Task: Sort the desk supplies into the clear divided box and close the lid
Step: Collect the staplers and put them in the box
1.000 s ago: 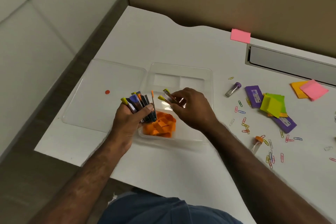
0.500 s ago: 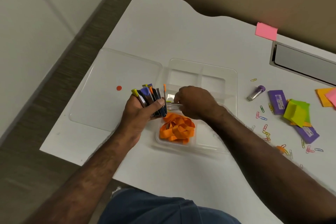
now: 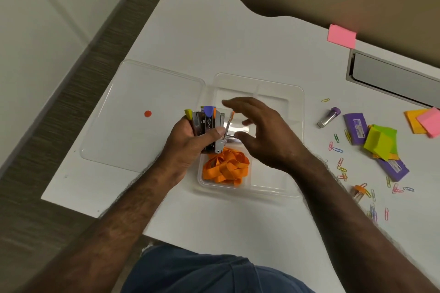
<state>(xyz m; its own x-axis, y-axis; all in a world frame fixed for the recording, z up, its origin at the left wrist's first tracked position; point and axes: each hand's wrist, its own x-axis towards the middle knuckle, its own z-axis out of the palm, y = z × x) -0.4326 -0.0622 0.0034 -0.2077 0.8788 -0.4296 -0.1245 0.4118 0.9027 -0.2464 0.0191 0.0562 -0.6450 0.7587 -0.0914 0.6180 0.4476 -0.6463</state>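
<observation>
The clear divided box (image 3: 295, 93) lies open on the white desk, its flat lid (image 3: 133, 131) hinged out to the left. Orange rubber bands (image 3: 226, 167) fill the near left compartment. My left hand (image 3: 190, 145) grips a bundle of clear lead tubes with coloured caps (image 3: 207, 126) upright at the box's left edge. My right hand (image 3: 259, 131) hovers over the box's middle with fingers spread and nothing in it. A clear tube (image 3: 232, 140) lies in the compartment under that hand.
To the right of the box lie a purple-capped tube (image 3: 329, 116), an orange-capped tube (image 3: 358, 191), several loose paper clips (image 3: 340, 166), purple boxes (image 3: 356, 127), and green (image 3: 381, 140), orange and pink sticky notes (image 3: 431, 121). A pink note (image 3: 341, 35) sits by the partition. Desk edge at left.
My right hand has let go of the tubes it held into the box and lifted, fingers now spread. My left hand still holds its bundle. The view shifted closer.
</observation>
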